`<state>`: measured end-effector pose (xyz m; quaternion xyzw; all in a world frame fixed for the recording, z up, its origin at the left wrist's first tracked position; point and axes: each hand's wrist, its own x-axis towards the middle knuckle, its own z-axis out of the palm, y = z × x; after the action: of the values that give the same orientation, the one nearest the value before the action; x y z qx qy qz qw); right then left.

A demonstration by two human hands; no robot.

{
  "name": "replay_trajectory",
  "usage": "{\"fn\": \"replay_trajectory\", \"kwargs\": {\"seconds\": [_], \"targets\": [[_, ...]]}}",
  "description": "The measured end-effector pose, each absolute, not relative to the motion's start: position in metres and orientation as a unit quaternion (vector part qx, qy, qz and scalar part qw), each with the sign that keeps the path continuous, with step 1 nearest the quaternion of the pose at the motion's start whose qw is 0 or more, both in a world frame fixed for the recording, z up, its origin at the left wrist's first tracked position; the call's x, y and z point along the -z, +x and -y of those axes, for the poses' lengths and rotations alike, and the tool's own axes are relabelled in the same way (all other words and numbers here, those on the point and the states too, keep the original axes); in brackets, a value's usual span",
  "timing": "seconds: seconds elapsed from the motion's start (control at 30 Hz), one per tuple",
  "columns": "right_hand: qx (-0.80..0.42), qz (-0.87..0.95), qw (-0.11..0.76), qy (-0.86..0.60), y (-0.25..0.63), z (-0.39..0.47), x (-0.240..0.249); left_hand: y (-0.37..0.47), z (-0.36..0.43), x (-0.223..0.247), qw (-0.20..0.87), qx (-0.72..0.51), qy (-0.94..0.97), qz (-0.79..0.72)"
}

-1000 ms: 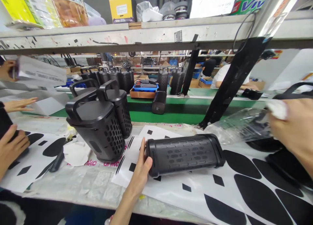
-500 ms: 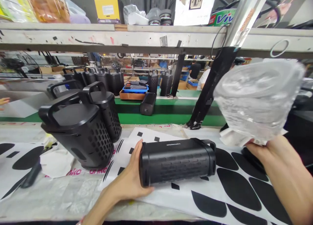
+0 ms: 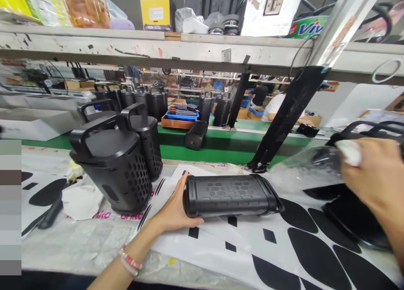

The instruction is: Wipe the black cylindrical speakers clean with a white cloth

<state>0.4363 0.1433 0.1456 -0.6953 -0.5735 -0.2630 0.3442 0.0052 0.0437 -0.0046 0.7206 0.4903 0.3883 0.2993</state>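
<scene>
My left hand [image 3: 176, 208] grips the left end of a black portable speaker [image 3: 233, 195], thumb below and fingers above. The speaker lies on its side, its honeycomb-patterned face toward me and its handle at the right. My right hand [image 3: 372, 168], blurred by motion, is closed on a white wad [image 3: 349, 152] and what looks like a clear plastic bag [image 3: 306, 168] stretching left from it. The plastic hangs just beyond the speaker's right end. Under the speaker spreads a white sheet [image 3: 217, 260] with black cut-out shapes.
Several upright black speakers [image 3: 116, 168] stand at the left, beside crumpled white paper [image 3: 82, 199]. Behind runs a green conveyor [image 3: 221, 149] with another speaker [image 3: 195, 134] on its side. A black-wrapped post [image 3: 284, 117] and a loaded shelf [image 3: 126, 43] are ahead. A co-worker [image 3: 277, 107] sits beyond.
My right hand has turned and swung outward, lowering the clear plastic from upright to sideways. The speaker has rolled in my left hand, hiding its lettering. The view has shifted left.
</scene>
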Motion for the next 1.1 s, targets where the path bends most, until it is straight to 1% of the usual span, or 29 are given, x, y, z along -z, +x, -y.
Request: {"fn": "replay_trajectory", "kwargs": {"seconds": [0.07,0.13,0.23,0.3,0.33,0.4,0.47,0.53,0.57,0.7,0.8,0.93,0.97,1.03,1.1], "targets": [[0.214,0.645,0.283,-0.677,0.426,-0.153,-0.145,0.005,-0.042,0.005,0.282,-0.391,0.73,-0.485],[0.227,0.668,0.259,-0.66,0.414,-0.157,-0.148,0.006,-0.041,0.004,0.269,-0.394,0.735,-0.482],[0.313,0.626,0.298,-0.648,0.38,-0.148,-0.152,0.006,-0.041,0.004,0.26,-0.399,0.736,-0.481],[0.325,0.634,0.336,-0.616,0.338,-0.134,-0.145,0.006,-0.042,0.006,0.255,-0.401,0.737,-0.48],[0.312,0.666,0.339,-0.586,0.311,-0.126,-0.138,0.006,-0.043,0.007,0.252,-0.403,0.738,-0.479],[0.274,0.757,0.356,-0.475,0.252,-0.107,-0.114,0.006,-0.044,0.011,0.244,-0.408,0.74,-0.477],[0.255,0.816,0.345,-0.388,0.201,-0.086,-0.084,0.005,-0.045,0.015,0.236,-0.416,0.739,-0.475],[0.24,0.85,0.33,-0.334,0.171,-0.06,-0.054,0.004,-0.046,0.019,0.229,-0.424,0.739,-0.471],[0.226,0.868,0.33,-0.296,0.166,-0.047,-0.041,0.004,-0.046,0.02,0.226,-0.427,0.739,-0.469],[0.17,0.888,0.316,-0.289,0.181,-0.005,-0.009,0.002,-0.047,0.021,0.219,-0.439,0.74,-0.46],[0.16,0.877,0.328,-0.312,0.18,-0.005,-0.011,0.001,-0.046,0.023,0.221,-0.442,0.74,-0.456],[0.142,0.867,0.304,-0.369,0.153,-0.025,-0.029,0.0,-0.045,0.025,0.231,-0.429,0.744,-0.457],[0.142,0.863,0.308,-0.374,0.15,-0.025,-0.029,0.0,-0.045,0.025,0.234,-0.425,0.745,-0.458],[0.128,0.86,0.344,-0.355,0.155,-0.013,-0.019,-0.001,-0.044,0.023,0.238,-0.423,0.742,-0.462],[0.04,0.864,0.389,-0.317,0.171,0.01,0.001,-0.002,-0.044,0.02,0.242,-0.425,0.735,-0.47]]}}
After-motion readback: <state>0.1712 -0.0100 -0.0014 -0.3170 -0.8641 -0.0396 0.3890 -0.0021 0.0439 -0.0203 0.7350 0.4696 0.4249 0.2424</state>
